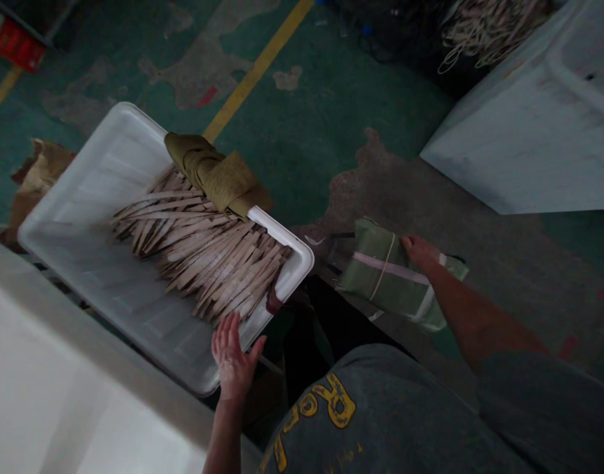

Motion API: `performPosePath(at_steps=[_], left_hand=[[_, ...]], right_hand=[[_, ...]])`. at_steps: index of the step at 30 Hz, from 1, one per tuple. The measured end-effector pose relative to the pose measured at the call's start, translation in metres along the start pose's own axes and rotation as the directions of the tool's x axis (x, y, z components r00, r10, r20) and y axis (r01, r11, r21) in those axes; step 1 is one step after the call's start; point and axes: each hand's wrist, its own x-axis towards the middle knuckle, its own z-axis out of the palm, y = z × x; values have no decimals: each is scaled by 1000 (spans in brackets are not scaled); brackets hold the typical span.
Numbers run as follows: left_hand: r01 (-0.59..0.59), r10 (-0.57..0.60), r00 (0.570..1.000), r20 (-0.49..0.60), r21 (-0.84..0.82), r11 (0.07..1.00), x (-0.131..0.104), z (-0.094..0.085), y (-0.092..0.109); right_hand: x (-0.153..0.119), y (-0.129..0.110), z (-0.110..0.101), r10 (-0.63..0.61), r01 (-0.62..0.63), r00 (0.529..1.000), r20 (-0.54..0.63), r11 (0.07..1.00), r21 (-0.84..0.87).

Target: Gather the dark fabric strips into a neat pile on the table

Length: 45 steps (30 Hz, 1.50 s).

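Head-camera view, items listed nearest first: grey shirt (381, 421) with yellow lettering, filling the lower edge. Left hand (234, 359), fingers spread flat and holding nothing, palm down on the near rim of 1 white plastic tray (75, 217). Tray sat tilted, its low corner toward the person, beside a pale flat surface (50, 388) at lower left. Contents: 1 loose heap of pale tan strips (203, 253), fanned lengthwise toward the tray's near right corner. 1 folded olive-brown leaf bundle (218, 174) lay draped over the tray's far right rim, touching the strips below it. Right hand (420, 251), arm extended to the right, closed over the top edge of 1 green wrapped parcel (395, 276); parcel bound with a pale pink band and thin string, held off the floor just right of the tray. Beyond: worn green painted floor (306, 131) with 1 yellow line (257, 66) and bare patches. White boxy unit (529, 131) at upper right. Tangle of pale cords (484, 26) at top, detail unclear. Red object (16, 43) at top left.
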Motion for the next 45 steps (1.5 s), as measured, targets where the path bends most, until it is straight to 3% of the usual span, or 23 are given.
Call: performPosePath(at_steps=[2, 4, 8, 16, 23, 28, 32, 34, 35, 37, 39, 41, 42, 43, 45], left_hand=[[-48, 44, 994, 96, 36, 998, 14, 18, 13], [-19, 8, 990, 144, 69, 997, 20, 29, 16], [79, -92, 990, 103, 126, 989, 19, 38, 9], [70, -77, 996, 43, 137, 988, 14, 38, 8], [135, -148, 988, 48, 214, 967, 16, 38, 16], [222, -241, 970, 42, 264, 939, 18, 36, 24], [340, -367, 929, 56, 271, 901, 20, 33, 39], [432, -448, 894, 0, 269, 861, 20, 33, 51], [485, -491, 870, -45, 261, 835, 19, 34, 58], [592, -573, 806, -151, 226, 773, 18, 36, 74], [691, -646, 719, -256, 173, 701, 17, 42, 89], [801, -746, 573, -340, 41, 597, 15, 56, 108], [820, -759, 540, -363, 25, 571, 13, 68, 120], [824, -765, 531, -365, 14, 566, 8, 84, 134], [757, -727, 612, -312, -37, 653, -9, 128, 173]], right_hand=[[-1, 0, 9, 0, 0, 997, -76, 1000, -1], [-5, 1, 18, -36, 36, 991, -130, 999, -5], [-8, 8, 36, -108, 108, 979, -172, 994, -11], [-4, 22, 57, -153, 155, 948, -280, 988, -15], [-6, 24, 63, -174, 200, 909, -379, 979, 32], [-7, 27, 68, -177, 244, 880, -440, 964, 100], [-5, 35, 74, -234, 331, 844, -482, 935, 127], [-2, 42, 76, -348, 445, 801, -486, 890, 96], [0, 45, 77, -442, 530, 758, -480, 846, 57], [4, 52, 77, -651, 707, 619, -440, 705, -47], [5, 55, 77, -788, 818, 478, -389, 560, -129], [2, 57, 77, -831, 855, 419, -366, 497, -148], [0, 57, 76, -836, 862, 410, -366, 486, -143], [-2, 57, 74, -834, 866, 408, -371, 482, -132], [-3, 57, 71, -831, 872, 414, -371, 479, -100]])
